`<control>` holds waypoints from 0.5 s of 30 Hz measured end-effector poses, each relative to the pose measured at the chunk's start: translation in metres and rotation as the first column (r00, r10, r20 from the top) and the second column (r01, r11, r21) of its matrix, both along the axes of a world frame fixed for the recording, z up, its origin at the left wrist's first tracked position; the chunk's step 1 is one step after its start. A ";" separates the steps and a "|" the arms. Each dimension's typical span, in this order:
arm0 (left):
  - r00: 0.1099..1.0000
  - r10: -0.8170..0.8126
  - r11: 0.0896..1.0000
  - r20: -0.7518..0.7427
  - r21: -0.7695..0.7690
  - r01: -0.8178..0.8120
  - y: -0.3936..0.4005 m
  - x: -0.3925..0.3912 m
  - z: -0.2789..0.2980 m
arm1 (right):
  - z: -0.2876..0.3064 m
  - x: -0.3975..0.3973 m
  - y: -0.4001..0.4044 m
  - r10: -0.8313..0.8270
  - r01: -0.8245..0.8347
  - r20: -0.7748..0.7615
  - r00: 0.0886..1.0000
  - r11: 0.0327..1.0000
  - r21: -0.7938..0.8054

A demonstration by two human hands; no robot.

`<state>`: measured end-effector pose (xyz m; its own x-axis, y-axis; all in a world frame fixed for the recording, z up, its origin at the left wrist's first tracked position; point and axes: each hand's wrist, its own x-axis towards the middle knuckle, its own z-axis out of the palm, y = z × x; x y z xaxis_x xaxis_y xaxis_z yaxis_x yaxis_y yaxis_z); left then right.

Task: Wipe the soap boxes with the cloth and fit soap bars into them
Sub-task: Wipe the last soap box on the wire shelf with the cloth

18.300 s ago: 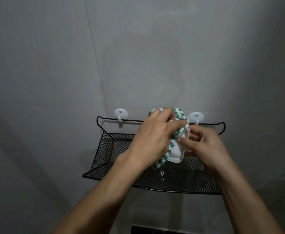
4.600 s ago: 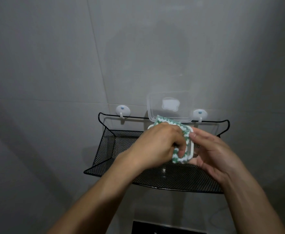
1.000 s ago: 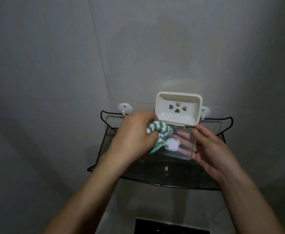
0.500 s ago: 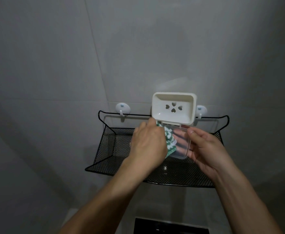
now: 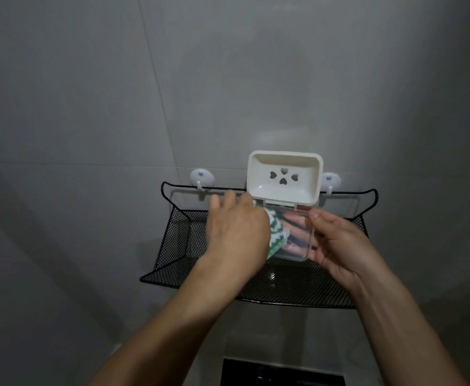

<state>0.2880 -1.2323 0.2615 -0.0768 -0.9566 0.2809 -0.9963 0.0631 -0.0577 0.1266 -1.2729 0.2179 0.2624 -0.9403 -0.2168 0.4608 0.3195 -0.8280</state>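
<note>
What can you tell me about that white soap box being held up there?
The soap box is a cream-white plastic tray with rounded corners and four heart-shaped holes. It is open and empty, tray tipped up toward the camera, with a clear hinged lid hanging below. The right hand holds the lid; the left hand presses a green-and-white cloth on it.

No readable text, label, brand name, number or sign anywhere in view. Only marks present — four heart-shaped cut-outs in the floor of the white soap box, just above both hands — decoration, not lettering. Small blue dot on each of the two white wall hooks, one above the left hand, one above the right, too small to tell as a logo.
</note>
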 end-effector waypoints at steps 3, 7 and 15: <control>0.999 0.044 0.998 -0.003 0.038 -0.044 0.000 -0.005 0.001 | 0.000 0.005 0.002 0.005 -0.005 -0.017 1.000 1.000 -0.002; 0.987 -0.063 0.998 -0.146 -0.034 0.059 -0.003 -0.012 -0.002 | 0.003 0.007 0.002 -0.009 0.007 -0.064 0.998 1.000 -0.027; 0.906 -0.271 0.959 -0.326 -0.012 0.282 -0.008 -0.022 -0.009 | 0.008 -0.005 0.005 -0.013 0.015 -0.079 0.997 1.000 0.019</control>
